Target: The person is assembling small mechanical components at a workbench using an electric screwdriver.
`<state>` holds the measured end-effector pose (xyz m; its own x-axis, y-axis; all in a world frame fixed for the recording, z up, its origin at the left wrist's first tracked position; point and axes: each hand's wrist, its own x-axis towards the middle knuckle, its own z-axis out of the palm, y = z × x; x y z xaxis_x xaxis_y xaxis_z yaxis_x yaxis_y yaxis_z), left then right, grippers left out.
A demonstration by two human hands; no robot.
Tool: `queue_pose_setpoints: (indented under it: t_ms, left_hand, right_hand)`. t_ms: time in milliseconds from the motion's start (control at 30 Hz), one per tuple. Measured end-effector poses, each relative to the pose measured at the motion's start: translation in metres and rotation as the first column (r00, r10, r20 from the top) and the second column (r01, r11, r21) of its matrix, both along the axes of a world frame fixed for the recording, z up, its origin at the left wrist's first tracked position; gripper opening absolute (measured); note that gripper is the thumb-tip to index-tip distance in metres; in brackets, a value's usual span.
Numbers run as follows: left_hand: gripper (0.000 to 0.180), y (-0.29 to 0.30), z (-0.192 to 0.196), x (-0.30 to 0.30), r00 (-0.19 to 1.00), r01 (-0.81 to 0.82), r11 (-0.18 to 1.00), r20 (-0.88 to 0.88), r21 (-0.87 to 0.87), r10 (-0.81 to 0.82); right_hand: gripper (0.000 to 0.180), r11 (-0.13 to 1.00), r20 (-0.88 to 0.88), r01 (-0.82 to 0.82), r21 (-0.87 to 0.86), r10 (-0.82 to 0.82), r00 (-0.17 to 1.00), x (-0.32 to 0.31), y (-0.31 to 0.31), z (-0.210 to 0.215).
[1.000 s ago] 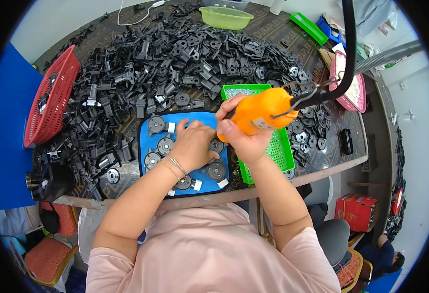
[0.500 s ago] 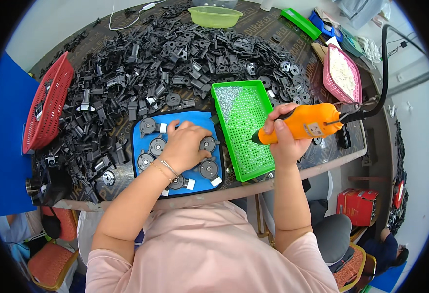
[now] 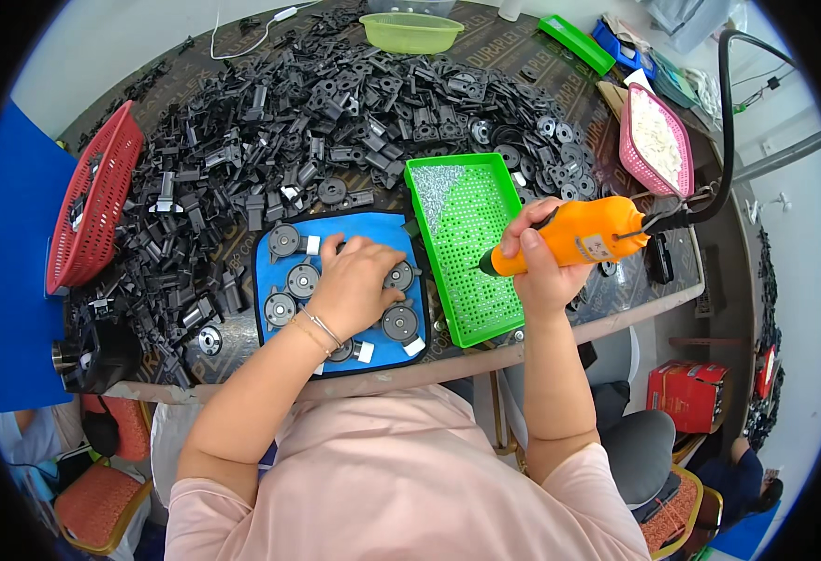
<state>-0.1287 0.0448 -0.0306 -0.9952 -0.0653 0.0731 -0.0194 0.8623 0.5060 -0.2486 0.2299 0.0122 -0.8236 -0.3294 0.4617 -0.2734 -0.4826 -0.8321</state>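
Observation:
On a blue mat (image 3: 373,366) with a black edge lie several round dark grey parts with white tabs, among them one disc part (image 3: 302,280) left of my hand. My left hand (image 3: 356,285) rests over the mat, thumb and forefinger bent around the sides of a round dark grey part (image 3: 398,275). Its other fingers reach toward the mat's far side, and the palm hides what lies below. My right hand (image 3: 553,276) is wrapped round an orange electric screwdriver (image 3: 590,234), its dark tip over a green perforated tray (image 3: 471,329). Small silvery screws (image 3: 440,192) fill the tray's far left corner.
A large heap of black plastic parts (image 3: 270,140) spreads behind the mat. A red basket (image 3: 97,201) stands at left, a pink basket of white pieces (image 3: 654,140) at right. A yellow-green bowl (image 3: 412,33) sits far back. The screwdriver's black cable (image 3: 734,122) arcs up at right.
The screwdriver has shifted very slightly left with my right hand. My left hand stays at the same round part.

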Motion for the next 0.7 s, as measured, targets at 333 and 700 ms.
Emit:
queue_pose_setpoints:
  t_ms: [333, 700]
  left_hand:
    - [0.046, -0.002, -0.003, 0.001, 1.000, 0.024, 1.000, -0.007, -0.017, -0.024]
    - [0.045, -0.004, -0.012, 0.003, 0.997, 0.032, 0.997, -0.069, -0.071, -0.037]
  right_hand:
    - [0.024, 0.990, -0.078, -0.088, -0.109, 0.079, 0.994, 0.017, -0.011, 0.033]
    - [0.030, 0.987, -0.214, -0.124, 0.099, 0.143, 0.966, 0.042, -0.068, 0.006]
